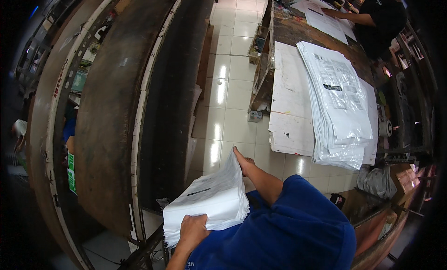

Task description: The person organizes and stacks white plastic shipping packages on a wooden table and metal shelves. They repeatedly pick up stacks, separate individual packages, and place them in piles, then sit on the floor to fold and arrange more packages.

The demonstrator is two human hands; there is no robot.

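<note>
Stack of white printed paper sheets [209, 202] sits around 7 o'clock, right by someone's blue cloth shirt [298, 223]. Bare left hand [194, 230] has its fingers mostly curled, gripping the edge at the stack's 6 o'clock; bare right hand [244, 162], partly closed, has the upturned corner at its 1 o'clock. Bigger slumped pile of similar white sheets [333, 98] is between 2 and 3, and a co-worker's hand [331, 13] rests on flat sheets [321, 21] between 1 and 2.
</note>
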